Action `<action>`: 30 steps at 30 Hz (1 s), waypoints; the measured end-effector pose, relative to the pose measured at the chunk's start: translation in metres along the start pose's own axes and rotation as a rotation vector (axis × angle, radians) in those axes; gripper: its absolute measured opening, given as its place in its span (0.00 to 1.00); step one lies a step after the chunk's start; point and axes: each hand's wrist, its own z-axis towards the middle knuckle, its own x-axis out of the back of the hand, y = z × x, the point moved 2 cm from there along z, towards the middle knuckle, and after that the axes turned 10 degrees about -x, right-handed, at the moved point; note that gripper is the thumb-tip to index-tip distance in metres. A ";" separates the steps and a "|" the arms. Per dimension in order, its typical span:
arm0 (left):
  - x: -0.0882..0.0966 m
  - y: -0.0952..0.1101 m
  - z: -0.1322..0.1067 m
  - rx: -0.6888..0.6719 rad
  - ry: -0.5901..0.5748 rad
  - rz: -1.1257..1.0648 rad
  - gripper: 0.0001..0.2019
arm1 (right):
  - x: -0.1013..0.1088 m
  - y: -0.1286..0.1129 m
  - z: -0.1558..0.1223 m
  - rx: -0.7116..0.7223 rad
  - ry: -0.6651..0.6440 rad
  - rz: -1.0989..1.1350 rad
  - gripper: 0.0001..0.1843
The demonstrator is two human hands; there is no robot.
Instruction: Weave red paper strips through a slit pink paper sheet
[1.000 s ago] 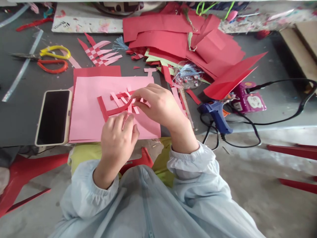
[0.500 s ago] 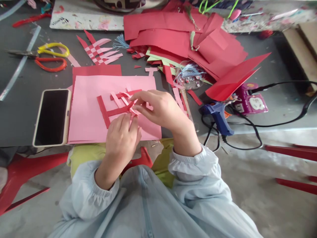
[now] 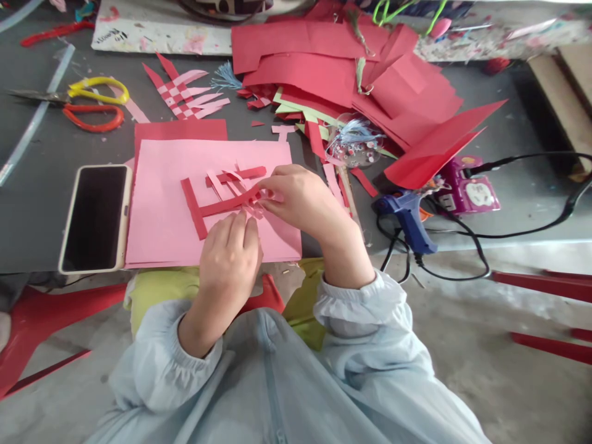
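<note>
On a stack of pink paper sheets lie red and pink paper strips, partly interlaced. With thumb and fingers closed, my right hand pinches a long red paper strip near its right end, bowing it up off the sheet. My left hand is closed, fingers together, holding the lower ends of the pink paper strips down; its thumb is partly hidden. Left of the strips stands a short red paper strip, apart from my fingers. Another red strip crosses the pink ones higher up.
A phone lies left of the sheets, scissors beyond it. A woven paper piece and piled red paper are at the back. A blue glue gun with cables and a purple power socket sit right.
My right hand has shifted slightly right and now lifts the long red strip into a curve over the pink strips. My left hand stays nearly in place.
</note>
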 end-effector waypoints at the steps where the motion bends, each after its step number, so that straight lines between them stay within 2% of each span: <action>1: 0.000 0.000 0.000 0.000 -0.003 0.005 0.16 | -0.001 -0.001 0.001 -0.004 -0.003 -0.001 0.11; 12: 0.001 0.002 0.000 -0.018 -0.003 0.015 0.17 | -0.008 -0.005 0.006 -0.046 0.052 -0.022 0.10; 21: 0.000 0.002 -0.002 0.012 -0.038 -0.026 0.18 | -0.010 0.000 0.006 -0.061 0.052 0.018 0.04; 30: 0.002 0.003 0.000 -0.009 -0.023 0.019 0.17 | -0.012 -0.004 0.008 -0.075 0.029 -0.025 0.07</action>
